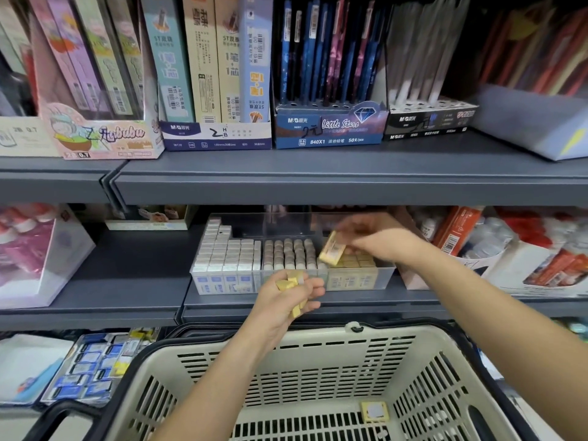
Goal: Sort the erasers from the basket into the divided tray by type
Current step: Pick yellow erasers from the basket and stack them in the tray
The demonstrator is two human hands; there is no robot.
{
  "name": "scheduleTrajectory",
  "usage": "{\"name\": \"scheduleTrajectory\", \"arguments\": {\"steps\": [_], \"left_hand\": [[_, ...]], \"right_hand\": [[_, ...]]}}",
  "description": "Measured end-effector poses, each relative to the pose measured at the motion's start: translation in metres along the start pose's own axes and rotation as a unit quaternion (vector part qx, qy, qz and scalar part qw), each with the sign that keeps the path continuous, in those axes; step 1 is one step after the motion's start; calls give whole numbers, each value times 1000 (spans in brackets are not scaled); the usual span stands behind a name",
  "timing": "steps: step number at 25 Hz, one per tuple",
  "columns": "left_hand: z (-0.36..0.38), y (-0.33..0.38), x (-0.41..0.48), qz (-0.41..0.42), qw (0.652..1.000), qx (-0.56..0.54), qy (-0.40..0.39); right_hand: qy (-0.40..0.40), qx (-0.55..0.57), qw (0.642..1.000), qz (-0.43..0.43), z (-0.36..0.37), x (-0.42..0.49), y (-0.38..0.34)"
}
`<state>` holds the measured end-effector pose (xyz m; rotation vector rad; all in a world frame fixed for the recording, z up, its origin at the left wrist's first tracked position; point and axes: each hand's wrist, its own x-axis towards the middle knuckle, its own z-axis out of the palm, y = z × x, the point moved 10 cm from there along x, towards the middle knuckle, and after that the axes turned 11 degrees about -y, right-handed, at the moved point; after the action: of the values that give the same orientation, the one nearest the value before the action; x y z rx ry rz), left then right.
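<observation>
left hand (pixel 288 292): fingers curled round a bunch of yellow erasers (pixel 291 281) | right hand (pixel 375 240): fingertips pinch one yellow eraser (pixel 332 251) over the clear divided tray (pixel 222 286)

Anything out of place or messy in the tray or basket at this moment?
Nothing spilled or damaged. The divided tray holds each type in its own compartment; only the white erasers at its back left pile up in an uneven step. One yellow-edged eraser lies alone in the basket, not yet sorted.

Single head view, wide-angle, faces forward and down; close to shelf (pixel 318 186), basket (pixel 318 361) directly below at bottom edge.
</observation>
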<state>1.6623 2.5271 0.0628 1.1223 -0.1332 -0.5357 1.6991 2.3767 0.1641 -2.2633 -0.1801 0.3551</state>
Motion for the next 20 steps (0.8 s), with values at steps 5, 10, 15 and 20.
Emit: {"name": "scheduleTrajectory", "arguments": {"steps": [5,10,15,20], "left_hand": [[1,1,-1,6,999,42,-10],[-3,0,2,14,998,65,3],[-3,1,3,22,989,147,13],[-3,-2,5,20,986,164,8]], "right_hand": [[130,-227,959,107,-52,34,35],[41,-233,971,28,-12,75,32],[-32,-236,968,75,3,89,51],[31,-246,968,38,-5,68,25]]}}
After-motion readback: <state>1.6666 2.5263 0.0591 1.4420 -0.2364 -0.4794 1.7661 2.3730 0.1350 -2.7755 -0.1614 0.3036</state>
